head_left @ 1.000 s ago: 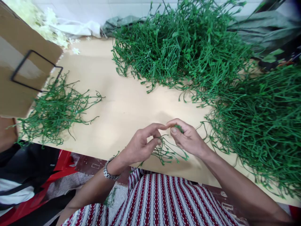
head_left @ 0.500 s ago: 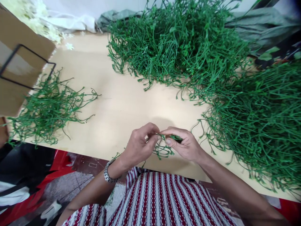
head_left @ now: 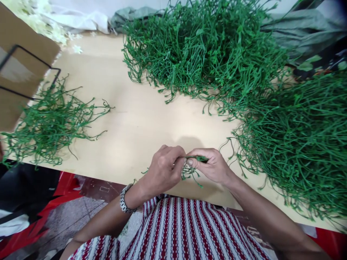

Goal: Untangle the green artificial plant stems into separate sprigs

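Note:
Close to the table's near edge, my left hand (head_left: pixel 166 169) and my right hand (head_left: pixel 213 166) meet with their fingertips together. Between them runs a thin green artificial plant stem (head_left: pixel 200 158), pinched by both. Its branching tips hang below my fingers, over the table. Part of the stem is hidden inside my left fist. To the right lies a large heap of similar green stems (head_left: pixel 300 144), and a second heap (head_left: pixel 200 54) spreads across the back. A smaller pile of stems (head_left: pixel 54 124) sits at the left.
A cardboard box (head_left: pixel 24 47) with a black wire frame (head_left: pixel 35 57) stands at the left, beside pale artificial flowers (head_left: pixel 54 32). Grey-green cloth (head_left: pixel 306 32) lies along the back. Red and black items are below the table (head_left: pixel 108 119) at the left.
My hands have drawn closer together; my left fingers have closed further around the stem. The view has shifted slightly.

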`<state>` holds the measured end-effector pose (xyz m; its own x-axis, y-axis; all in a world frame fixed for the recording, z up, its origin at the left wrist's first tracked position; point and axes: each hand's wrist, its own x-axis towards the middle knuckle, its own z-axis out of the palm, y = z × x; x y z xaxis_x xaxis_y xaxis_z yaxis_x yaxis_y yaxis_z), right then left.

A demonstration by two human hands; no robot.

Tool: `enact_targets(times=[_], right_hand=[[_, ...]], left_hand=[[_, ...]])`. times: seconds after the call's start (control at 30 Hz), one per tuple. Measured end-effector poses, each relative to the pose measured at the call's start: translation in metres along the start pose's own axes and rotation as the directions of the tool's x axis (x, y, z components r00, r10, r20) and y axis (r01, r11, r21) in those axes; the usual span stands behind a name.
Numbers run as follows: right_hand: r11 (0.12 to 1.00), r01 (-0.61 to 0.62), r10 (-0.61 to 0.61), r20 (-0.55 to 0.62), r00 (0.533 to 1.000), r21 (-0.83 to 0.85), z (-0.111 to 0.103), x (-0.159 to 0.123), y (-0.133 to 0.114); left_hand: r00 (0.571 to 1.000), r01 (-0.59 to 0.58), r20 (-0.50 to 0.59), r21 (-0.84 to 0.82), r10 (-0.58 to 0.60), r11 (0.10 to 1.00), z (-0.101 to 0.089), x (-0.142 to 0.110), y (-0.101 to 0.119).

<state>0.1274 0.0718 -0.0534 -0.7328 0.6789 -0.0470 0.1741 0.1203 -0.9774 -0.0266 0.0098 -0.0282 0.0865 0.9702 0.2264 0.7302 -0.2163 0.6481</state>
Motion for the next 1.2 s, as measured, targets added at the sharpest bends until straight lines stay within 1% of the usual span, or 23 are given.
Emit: enact_targets(times=[0.07, 0.13, 0.2, 0.23, 0.3, 0.43, 0.47, 0.53, 0.6, 0.67, 0.73, 0.8, 0.87, 0.9, 0.97, 1.0, 1.07, 1.1, 1.2], right_hand=[[0.993, 0.093, -0.094, -0.019, 0.995, -0.073, -0.002, 0.0, -0.001], [0.966, 0.188, -0.199, -0.044, 0.979, -0.178, -0.003, 0.0, -0.002], [0.931, 0.252, -0.27, -0.035, 0.962, -0.264, -0.003, -0.001, -0.002], [0.918, 0.27, -0.288, -0.022, 0.957, -0.292, -0.003, -0.001, -0.002], [0.899, 0.288, -0.301, 0.012, 0.954, -0.33, -0.004, -0.001, 0.0], [0.843, 0.349, -0.335, 0.108, 0.936, -0.41, -0.004, -0.001, 0.005], [0.827, 0.372, -0.347, 0.137, 0.928, -0.421, -0.005, -0.001, 0.005], [0.808, 0.424, -0.368, 0.213, 0.905, -0.409, -0.006, -0.001, 0.004], [0.811, 0.473, -0.386, 0.293, 0.875, -0.343, -0.008, 0.001, 0.0], [0.838, 0.491, -0.399, 0.347, 0.849, -0.238, -0.009, 0.003, -0.005], [0.871, 0.473, -0.403, 0.363, 0.84, -0.129, -0.009, 0.005, -0.01], [0.903, 0.428, -0.387, 0.375, 0.842, -0.03, -0.009, 0.007, -0.013], [0.929, 0.369, -0.353, 0.385, 0.853, 0.036, -0.009, 0.007, -0.014], [0.941, 0.334, -0.33, 0.387, 0.861, 0.057, -0.009, 0.007, -0.014], [0.965, 0.25, -0.264, 0.358, 0.896, 0.084, -0.008, 0.006, -0.012], [0.974, 0.205, -0.226, 0.334, 0.915, 0.097, -0.007, 0.006, -0.01], [0.986, 0.111, -0.143, 0.292, 0.946, 0.124, -0.005, 0.005, -0.007], [0.988, 0.064, -0.101, 0.278, 0.955, 0.138, -0.004, 0.005, -0.006], [0.981, -0.078, 0.022, 0.296, 0.955, 0.18, -0.003, 0.004, -0.003]], left_hand=[[0.997, 0.03, 0.071, 0.015, -0.031, 0.999, -0.004, 0.001, 0.0], [0.989, 0.031, 0.14, 0.049, -0.038, 0.998, -0.009, 0.004, 0.0], [0.969, 0.018, 0.245, 0.045, -0.028, 0.999, -0.016, 0.007, 0.0], [0.954, 0.009, 0.299, 0.033, -0.019, 0.999, -0.019, 0.008, 0.0], [0.929, -0.007, 0.37, 0.025, -0.002, 1.0, -0.023, 0.011, -0.001], [0.909, -0.049, 0.415, 0.044, 0.026, 0.998, -0.024, 0.013, -0.004], [0.901, -0.062, 0.432, 0.012, 0.051, 0.998, -0.023, 0.013, -0.005], [0.878, -0.067, 0.465, -0.108, 0.11, 0.992, -0.022, 0.013, -0.008], [0.855, -0.026, 0.495, -0.262, 0.157, 0.965, -0.022, 0.013, -0.011], [0.842, 0.047, 0.509, -0.396, 0.176, 0.917, -0.022, 0.013, -0.013], [0.84, 0.115, 0.509, -0.507, 0.189, 0.855, -0.023, 0.012, -0.014], [0.845, 0.164, 0.495, -0.597, 0.2, 0.785, -0.024, 0.012, -0.014], [0.856, 0.209, 0.485, -0.643, 0.18, 0.737, -0.025, 0.01, -0.014], [0.864, 0.224, 0.478, -0.647, 0.159, 0.729, -0.026, 0.01, -0.013], [0.89, 0.219, 0.444, -0.621, 0.107, 0.753, -0.026, 0.009, -0.013], [0.906, 0.19, 0.413, -0.592, 0.092, 0.783, -0.026, 0.009, -0.012], [0.937, 0.082, 0.335, -0.498, 0.104, 0.863, -0.026, 0.008, -0.01], [0.945, 0.02, 0.301, -0.435, 0.125, 0.9, -0.026, 0.008, -0.009], [0.944, -0.133, 0.268, -0.219, 0.191, 0.967, -0.024, 0.006, -0.006]])
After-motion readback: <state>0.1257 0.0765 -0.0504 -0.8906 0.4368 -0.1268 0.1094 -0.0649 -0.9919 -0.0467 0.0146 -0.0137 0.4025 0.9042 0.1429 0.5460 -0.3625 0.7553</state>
